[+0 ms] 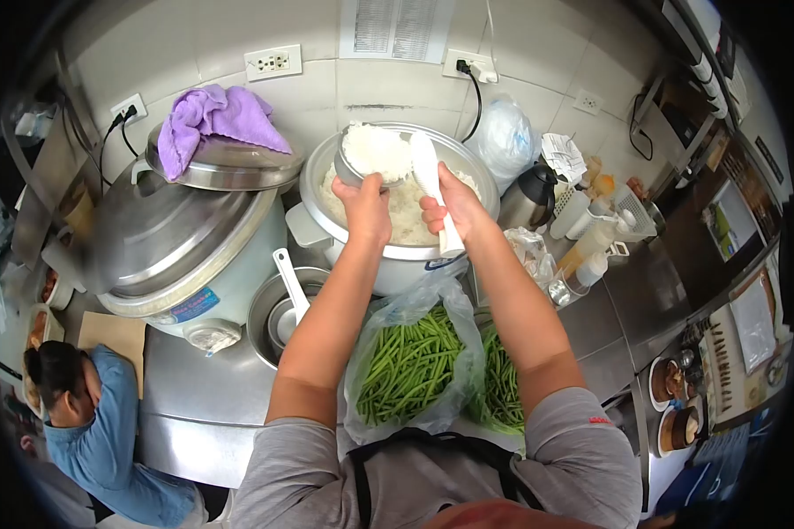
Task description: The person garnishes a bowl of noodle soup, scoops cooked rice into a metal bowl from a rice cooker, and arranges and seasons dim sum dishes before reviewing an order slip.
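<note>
Over the open rice cooker point(388, 280), my left hand point(364, 210) grips a metal bowl point(348, 166) heaped with white rice point(377, 152). My right hand point(454, 207) is wrapped round the handle of a white rice paddle point(426, 165), whose blade is upright at the bowl's right edge. More cooked rice point(412, 226) lies in the cooker below both hands. Between my forearms, a clear plastic bag point(355, 388) holds green beans point(410, 366), with more green beans point(500, 383) in a second bag to the right.
A larger lidded cooker point(176, 238) stands left, with another lid and a purple cloth point(212, 123) on top. A metal pot point(260, 317) with a white-handled ladle is beside it. Bottles point(591, 238) and a thermos point(529, 198) stand right. A person in blue point(115, 441) is lower left.
</note>
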`<state>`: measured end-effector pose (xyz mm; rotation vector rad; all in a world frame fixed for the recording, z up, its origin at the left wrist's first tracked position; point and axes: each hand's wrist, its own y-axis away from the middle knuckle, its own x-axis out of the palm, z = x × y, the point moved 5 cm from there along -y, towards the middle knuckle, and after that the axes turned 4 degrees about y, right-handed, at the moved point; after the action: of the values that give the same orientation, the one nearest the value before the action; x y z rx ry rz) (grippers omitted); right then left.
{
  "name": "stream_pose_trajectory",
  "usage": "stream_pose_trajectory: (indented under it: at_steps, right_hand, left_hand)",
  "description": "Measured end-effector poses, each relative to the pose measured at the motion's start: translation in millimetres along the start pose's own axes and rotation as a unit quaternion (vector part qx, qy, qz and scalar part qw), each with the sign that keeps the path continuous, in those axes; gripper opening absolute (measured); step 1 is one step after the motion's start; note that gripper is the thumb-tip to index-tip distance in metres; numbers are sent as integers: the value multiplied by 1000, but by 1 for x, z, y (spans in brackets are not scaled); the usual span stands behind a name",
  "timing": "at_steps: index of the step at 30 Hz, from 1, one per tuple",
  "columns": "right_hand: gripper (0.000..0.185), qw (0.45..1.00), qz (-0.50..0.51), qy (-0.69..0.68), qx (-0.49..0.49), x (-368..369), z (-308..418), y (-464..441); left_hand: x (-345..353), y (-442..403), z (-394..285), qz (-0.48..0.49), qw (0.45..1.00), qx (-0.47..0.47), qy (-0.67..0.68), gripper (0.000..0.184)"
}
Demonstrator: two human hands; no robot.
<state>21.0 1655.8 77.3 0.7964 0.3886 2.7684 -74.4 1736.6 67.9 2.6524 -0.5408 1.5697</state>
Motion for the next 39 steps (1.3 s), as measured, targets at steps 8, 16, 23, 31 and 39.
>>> stream_pose_trajectory:
  at_steps: [8,16,23,31,39]
  right_hand:
    - [42,721,-141,548,-400,24,11,-6]
    - [43,867,-78,475,-133,46,58,37]
    - [45,753,30,641,-144,89,25,53]
    - [44,595,140,719,-331,126,-14,53]
    - [43,580,104,746,-308,153,-69,57]
  left_hand:
    - [-3,27,-19,12,995,-74,-71,44]
    - [-7,45,-63,98,985,-129,-60,36]
    - [-15,64,-102,116,974,-154,-117,48]
    - [-55,96,-137,80,972,-143,-172,46]
    - [-113,151,-181,10,984,-99,-151,51]
